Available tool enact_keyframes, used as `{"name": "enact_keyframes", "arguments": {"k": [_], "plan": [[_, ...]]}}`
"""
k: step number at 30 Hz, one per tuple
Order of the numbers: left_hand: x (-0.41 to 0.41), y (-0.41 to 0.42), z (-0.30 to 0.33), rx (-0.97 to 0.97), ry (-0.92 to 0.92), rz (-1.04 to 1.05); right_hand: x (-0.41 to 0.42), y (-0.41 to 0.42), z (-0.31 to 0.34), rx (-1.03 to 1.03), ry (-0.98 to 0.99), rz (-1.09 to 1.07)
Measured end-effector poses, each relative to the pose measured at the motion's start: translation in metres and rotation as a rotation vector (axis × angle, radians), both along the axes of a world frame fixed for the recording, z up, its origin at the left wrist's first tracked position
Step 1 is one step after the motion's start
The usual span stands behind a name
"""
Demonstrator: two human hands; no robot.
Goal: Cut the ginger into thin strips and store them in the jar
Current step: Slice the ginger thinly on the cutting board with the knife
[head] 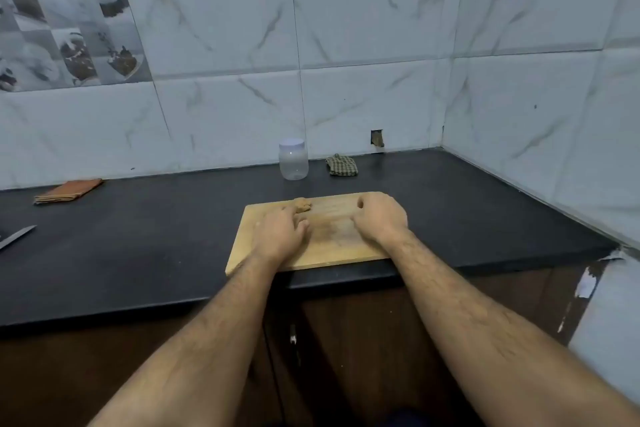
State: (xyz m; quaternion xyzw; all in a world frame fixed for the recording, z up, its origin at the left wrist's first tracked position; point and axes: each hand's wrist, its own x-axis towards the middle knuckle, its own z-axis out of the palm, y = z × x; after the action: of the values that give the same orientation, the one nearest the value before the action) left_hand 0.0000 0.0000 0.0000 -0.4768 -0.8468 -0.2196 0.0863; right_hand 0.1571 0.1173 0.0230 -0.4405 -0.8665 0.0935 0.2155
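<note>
Hands on wooden cutting board [332,236], palms down. Left hand [282,234] on the board's left half, fingers loosely bent, fingertips reaching toward and close to the ginger [302,204]; contact with the ginger not discernible. Right hand [379,217] on the board's right half, fingers curled under against the wood, nothing visibly held; grip on the board's far edge not confirmable.

Ginger: one whole tan piece, uncut, at the board's far edge, just beyond the left hand's fingertips and left of the right hand.

Jar [293,159]: clear plastic, white lid on, upright on the dark tabletop [138,246], beyond both hands, well apart from the board, near the tiled wall [363,28].

Knife [15,236]: blade only in view, flat on the tabletop, far to the left of the left hand, at the frame edge.

Orange folded cloth [67,190]: beyond and far left of the left hand, near the wall. Checked cloth [341,165]: bunched, beyond the right hand, just right of the jar.

Board's near edge close to the tabletop's front edge, above dark wooden cabinet doors [346,340].
</note>
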Motion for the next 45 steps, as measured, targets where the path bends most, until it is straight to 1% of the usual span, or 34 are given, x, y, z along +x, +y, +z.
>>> {"name": "enact_keyframes", "arguments": {"k": [2,4,8,11,15,21,24,27,33,35,41,43,45], "plan": [[-0.005,0.008,0.004,0.007,-0.027,0.021,0.001,0.012,0.001,-0.032,0.005,-0.072],[-0.011,0.018,0.006,0.003,-0.047,0.035,0.003,0.021,-0.002,-0.058,-0.031,-0.116],[-0.023,0.036,0.007,0.045,-0.106,0.074,-0.003,0.032,-0.007,-0.056,-0.049,-0.162],[-0.031,0.046,0.008,0.054,-0.144,0.090,-0.010,0.036,-0.011,-0.076,-0.016,-0.168],[-0.040,0.056,0.008,0.051,-0.179,0.078,-0.026,0.037,-0.012,-0.108,0.066,-0.131],[-0.051,0.063,0.006,0.015,-0.246,0.021,-0.048,0.026,-0.015,-0.212,0.262,-0.054],[-0.055,0.064,0.010,-0.051,-0.326,0.009,-0.053,0.023,-0.021,-0.255,0.259,-0.016],[-0.058,0.065,0.016,-0.112,-0.376,-0.008,-0.052,0.023,-0.030,-0.232,0.265,-0.030],[-0.047,0.058,0.020,-0.114,-0.459,-0.044,-0.051,0.020,-0.031,-0.236,0.292,-0.027],[-0.041,0.053,0.019,-0.114,-0.461,-0.055,-0.048,0.017,-0.029,-0.253,0.286,-0.014],[-0.029,0.041,0.017,-0.093,-0.473,-0.055,-0.033,0.015,-0.014,-0.390,0.350,0.087],[-0.025,0.038,0.018,-0.091,-0.479,-0.058,-0.026,0.012,-0.013,-0.423,0.313,0.119],[-0.023,0.036,0.018,-0.093,-0.493,-0.056,-0.022,0.007,-0.015,-0.414,0.250,0.120]]}}
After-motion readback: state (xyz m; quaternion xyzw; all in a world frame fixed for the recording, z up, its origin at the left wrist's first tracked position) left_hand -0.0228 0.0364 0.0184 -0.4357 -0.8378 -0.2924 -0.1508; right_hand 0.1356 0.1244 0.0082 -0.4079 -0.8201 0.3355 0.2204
